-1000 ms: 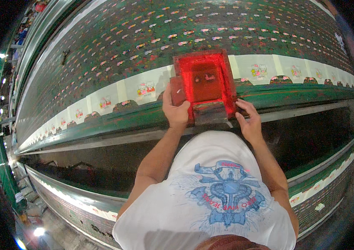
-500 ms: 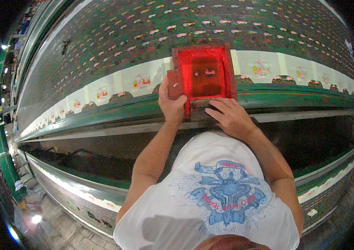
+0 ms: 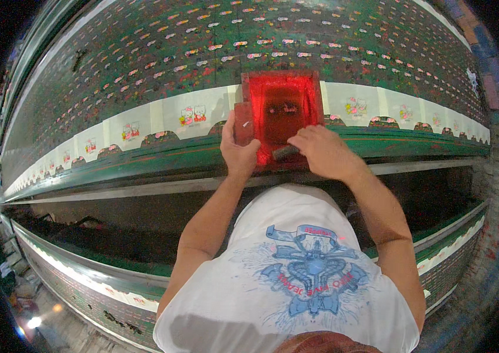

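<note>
A red-stained screen printing frame [image 3: 314, 82] lies over a strip of white printed fabric pieces at the table's near edge. My left hand [image 3: 240, 154] is closed on a flat red-brown block [image 3: 242, 120] along the frame's left side, thumb in front. With fingers bent, my right hand [image 3: 327, 152] grips a short dark squeegee [image 3: 285, 153] at the near end of the frame. Through the red mesh [image 3: 281, 120] small pale marks of a design show faintly. Part of the squeegee is hidden by my right fingers.
White fabric pieces [image 3: 161, 115] with small coloured cartoon prints run along the long table edge [image 3: 161, 159] on both sides. The green table top [image 3: 202, 70] beyond carries many rows of small printed marks. Behind me, past a dark aisle, runs another long table [image 3: 114, 279].
My right hand has gone from resting flat at the frame's near edge to gripping the squeegee, which is now tilted. My left hand keeps its hold. The view has shifted slightly.
</note>
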A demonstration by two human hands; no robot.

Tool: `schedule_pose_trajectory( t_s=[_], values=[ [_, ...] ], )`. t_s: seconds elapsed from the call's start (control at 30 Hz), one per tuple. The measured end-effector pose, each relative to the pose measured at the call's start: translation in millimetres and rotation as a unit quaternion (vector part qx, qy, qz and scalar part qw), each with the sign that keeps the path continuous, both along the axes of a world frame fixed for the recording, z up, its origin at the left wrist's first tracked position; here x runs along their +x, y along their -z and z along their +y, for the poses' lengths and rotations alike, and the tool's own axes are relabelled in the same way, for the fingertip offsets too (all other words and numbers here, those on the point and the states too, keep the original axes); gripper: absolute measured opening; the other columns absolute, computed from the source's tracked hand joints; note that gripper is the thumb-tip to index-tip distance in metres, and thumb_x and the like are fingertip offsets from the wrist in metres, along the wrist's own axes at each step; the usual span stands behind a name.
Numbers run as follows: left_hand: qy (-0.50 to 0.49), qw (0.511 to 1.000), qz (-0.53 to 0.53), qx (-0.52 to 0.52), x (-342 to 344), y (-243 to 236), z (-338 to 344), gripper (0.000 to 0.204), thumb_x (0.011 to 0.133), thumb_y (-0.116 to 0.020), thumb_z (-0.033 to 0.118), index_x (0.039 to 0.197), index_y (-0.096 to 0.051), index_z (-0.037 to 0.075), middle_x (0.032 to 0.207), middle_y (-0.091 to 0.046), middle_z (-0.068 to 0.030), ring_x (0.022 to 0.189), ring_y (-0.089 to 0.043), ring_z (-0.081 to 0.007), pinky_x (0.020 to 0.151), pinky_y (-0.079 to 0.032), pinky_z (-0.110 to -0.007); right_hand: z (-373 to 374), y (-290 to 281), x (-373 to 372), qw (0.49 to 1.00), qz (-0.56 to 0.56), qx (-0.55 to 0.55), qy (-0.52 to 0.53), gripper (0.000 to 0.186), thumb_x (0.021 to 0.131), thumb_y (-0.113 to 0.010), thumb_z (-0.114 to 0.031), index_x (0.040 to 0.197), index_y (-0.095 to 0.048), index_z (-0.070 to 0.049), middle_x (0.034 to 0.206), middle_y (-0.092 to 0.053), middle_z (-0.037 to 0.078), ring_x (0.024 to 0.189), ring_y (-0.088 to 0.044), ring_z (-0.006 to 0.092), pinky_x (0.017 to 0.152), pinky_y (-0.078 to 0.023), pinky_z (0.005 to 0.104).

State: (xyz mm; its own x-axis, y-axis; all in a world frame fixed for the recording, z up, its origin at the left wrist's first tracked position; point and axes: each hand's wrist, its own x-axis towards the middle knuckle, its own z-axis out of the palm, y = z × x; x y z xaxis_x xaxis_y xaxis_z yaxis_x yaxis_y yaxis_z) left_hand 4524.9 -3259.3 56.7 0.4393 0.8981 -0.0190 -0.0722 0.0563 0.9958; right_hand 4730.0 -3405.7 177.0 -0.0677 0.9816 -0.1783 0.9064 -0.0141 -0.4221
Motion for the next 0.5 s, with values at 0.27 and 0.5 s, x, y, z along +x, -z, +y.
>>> schedule_pose_trajectory(
  t_s=[0.27,0.5],
  values=[
    [0.007,1.0,-0.022,-0.005,-1.9,15.6,2.3,0.098,0.08,-0.078,-0.012,0.172,-0.047,-0.003,0.163,-0.061,-0.0164,0.148,-0.062,-0.0264,0.125,-0.051,-0.041,78.6,36.6,59.2,0.985,-0.025,0.147,0.08,0.045,0.093,-0.068,0.004,0.137,-0.073,-0.003,0.129,-0.076,0.021,0.128,-0.069,0.0459,0.115,-0.055,0.0562],
    [0.028,0.994,-0.034,-0.104,-9.6,-8.0,9.0,0.082,0.095,-0.078,-0.009,0.171,-0.049,-0.002,0.162,-0.062,-0.0163,0.146,-0.063,-0.0267,0.124,-0.052,-0.041,64.1,39.8,28.2,0.978,-0.065,0.15,0.13,0.059,0.089,-0.065,0.008,0.145,-0.073,-0.008,0.131,-0.075,0.017,0.123,-0.069,0.0437,0.112,-0.054,0.0546]
  ],
)
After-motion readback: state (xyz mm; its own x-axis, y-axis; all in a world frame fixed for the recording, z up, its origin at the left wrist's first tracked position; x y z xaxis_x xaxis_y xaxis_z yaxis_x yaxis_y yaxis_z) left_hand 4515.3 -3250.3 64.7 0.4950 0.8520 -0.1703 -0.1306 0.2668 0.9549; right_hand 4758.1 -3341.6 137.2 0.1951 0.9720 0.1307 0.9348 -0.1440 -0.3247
